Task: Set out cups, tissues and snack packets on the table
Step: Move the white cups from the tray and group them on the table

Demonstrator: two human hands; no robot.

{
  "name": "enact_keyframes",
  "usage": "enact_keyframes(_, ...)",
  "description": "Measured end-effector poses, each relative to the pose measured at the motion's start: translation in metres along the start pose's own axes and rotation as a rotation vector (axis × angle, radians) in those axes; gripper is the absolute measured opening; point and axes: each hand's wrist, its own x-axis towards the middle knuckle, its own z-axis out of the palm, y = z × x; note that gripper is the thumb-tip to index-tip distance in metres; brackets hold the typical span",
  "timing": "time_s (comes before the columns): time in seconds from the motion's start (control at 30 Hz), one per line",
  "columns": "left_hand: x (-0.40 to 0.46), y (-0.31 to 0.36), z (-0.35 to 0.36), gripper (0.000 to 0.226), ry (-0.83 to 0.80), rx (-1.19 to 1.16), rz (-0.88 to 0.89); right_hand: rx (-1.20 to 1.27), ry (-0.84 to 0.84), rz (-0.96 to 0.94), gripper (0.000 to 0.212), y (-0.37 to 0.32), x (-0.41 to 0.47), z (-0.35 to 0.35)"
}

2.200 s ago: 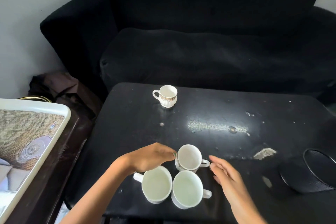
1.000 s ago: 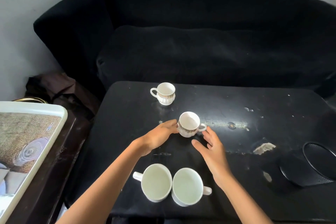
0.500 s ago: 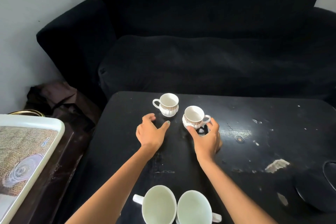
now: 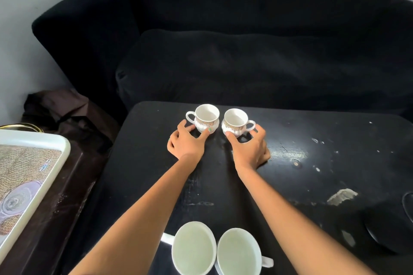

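Observation:
Two small white teacups with gold patterned bands stand side by side near the far edge of the black table [image 4: 312, 176]. The left teacup [image 4: 206, 116], handle pointing left, has my left hand [image 4: 187, 142] around its base, thumb and fingers touching it. My right hand [image 4: 249, 145] grips the base of the right teacup [image 4: 235, 121], whose handle points right. Two larger plain white mugs sit together at the near edge: the left mug [image 4: 193, 250] and the right mug [image 4: 238, 252]. No tissues or snack packets are in view.
A black sofa [image 4: 257, 51] runs behind the table. On a dark side table at the left lies a white tray [image 4: 53, 161] with a woven-pattern print. A round black container [image 4: 393, 227] sits at the table's right edge. A brown bag [image 4: 62, 107] lies beside the sofa.
My right hand has carried the second teacup to the far edge beside the first one. My left hand, open a moment ago, has closed around the first teacup's base.

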Motion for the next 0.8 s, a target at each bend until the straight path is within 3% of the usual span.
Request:
enact_keyframes(0.4,0.0033,-0.0002,0.0015,0.060,0.019,-0.041,-0.076,-0.061,0.043,-0.006,0.067,-0.0046,-0.0006,0.0065)
enact_keyframes(0.8,0.0039,0.0030,0.0035,0.063,0.001,-0.007,-0.106,-0.118,0.012,-0.001,0.073,-0.0040,0.0003,0.0076)
